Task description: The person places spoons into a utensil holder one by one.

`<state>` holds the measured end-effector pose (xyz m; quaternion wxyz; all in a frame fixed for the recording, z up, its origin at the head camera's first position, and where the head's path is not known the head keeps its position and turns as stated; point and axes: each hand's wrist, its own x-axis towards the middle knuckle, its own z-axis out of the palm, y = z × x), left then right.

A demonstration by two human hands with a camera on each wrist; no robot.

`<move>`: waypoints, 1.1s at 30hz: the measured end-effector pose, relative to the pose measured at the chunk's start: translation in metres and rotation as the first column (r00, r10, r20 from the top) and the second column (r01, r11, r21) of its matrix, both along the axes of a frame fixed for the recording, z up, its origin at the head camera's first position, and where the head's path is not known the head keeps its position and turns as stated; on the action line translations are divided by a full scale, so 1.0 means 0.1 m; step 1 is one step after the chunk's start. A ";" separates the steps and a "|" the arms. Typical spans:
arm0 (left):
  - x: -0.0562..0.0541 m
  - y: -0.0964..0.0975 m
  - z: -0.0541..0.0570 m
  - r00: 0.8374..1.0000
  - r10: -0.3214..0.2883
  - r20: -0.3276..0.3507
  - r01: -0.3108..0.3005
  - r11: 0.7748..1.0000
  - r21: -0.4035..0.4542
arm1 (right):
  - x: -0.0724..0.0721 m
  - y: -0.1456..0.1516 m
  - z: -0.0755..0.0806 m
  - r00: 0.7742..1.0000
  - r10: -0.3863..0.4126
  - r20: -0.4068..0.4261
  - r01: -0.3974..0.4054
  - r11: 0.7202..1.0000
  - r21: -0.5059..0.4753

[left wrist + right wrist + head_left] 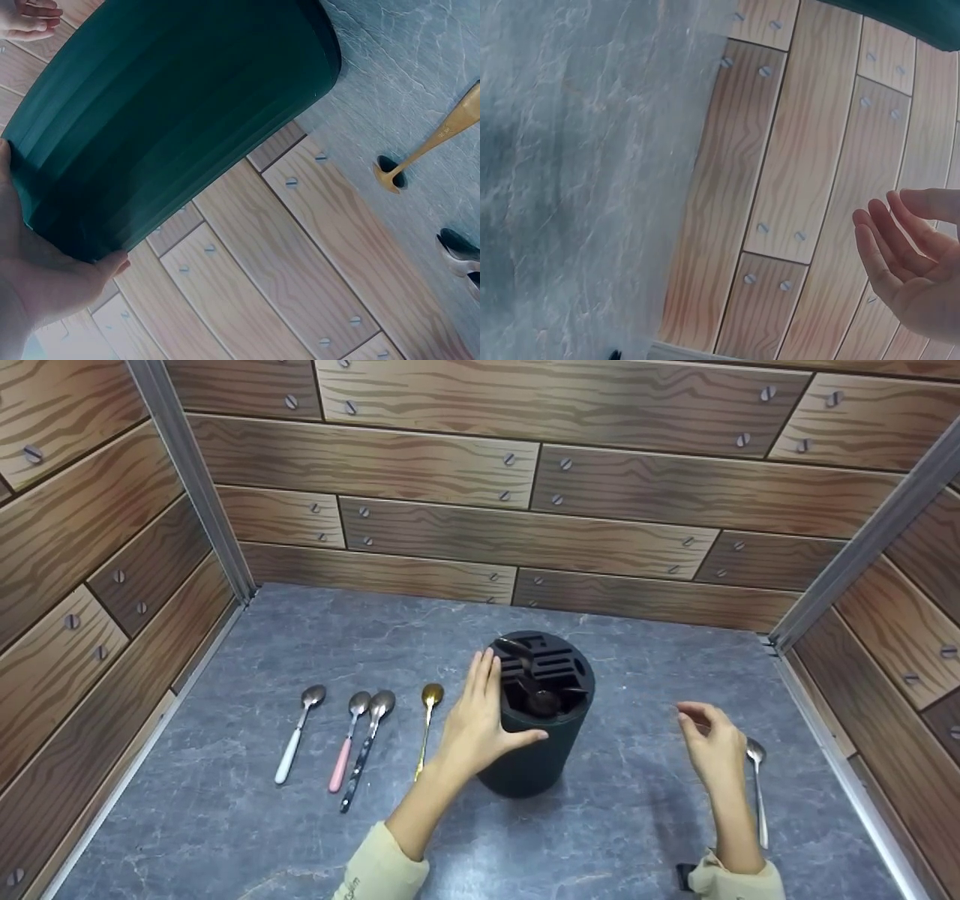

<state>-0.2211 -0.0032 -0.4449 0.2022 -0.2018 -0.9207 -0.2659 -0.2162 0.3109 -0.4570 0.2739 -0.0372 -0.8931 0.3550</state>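
A dark green cylindrical knife block point(534, 757) with a black slotted top stands upright on the table. My left hand point(474, 720) rests against its left side near the top rim, fingers extended and thumb spread across the front. In the left wrist view, the palm and thumb of that hand point(60, 277) lie at the block's edge. A dark utensil with a rounded end point(545, 703) sits in the top's larger opening. Away to the right, my right hand point(716, 746) hovers with loosely bent fingers and holds nothing. Just beside it lies a silver spoon point(759, 795).
Left of the block lie a gold spoon point(431, 695), a spoon with a dark patterned handle point(360, 769), a pink-handled spoon point(341, 765) and a white-handled spoon point(288, 757). Wood-patterned walls point(420, 521) border the grey marbled table point(225, 825).
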 end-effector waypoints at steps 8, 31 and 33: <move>-0.01 0.00 -0.01 1.000 -0.004 0.003 0.004 1.000 0.010 | -0.01 0.12 -0.05 0.998 -0.053 0.047 0.052 0.999 0.009; -0.01 0.00 -0.01 1.000 0.006 -0.001 -0.006 1.000 0.006 | -0.06 0.42 -0.25 0.985 -0.129 0.117 0.128 0.992 0.010; -0.01 0.00 -0.02 1.000 0.004 0.002 -0.004 1.000 0.008 | -0.06 0.44 -0.27 0.982 -0.140 0.127 0.141 0.990 0.008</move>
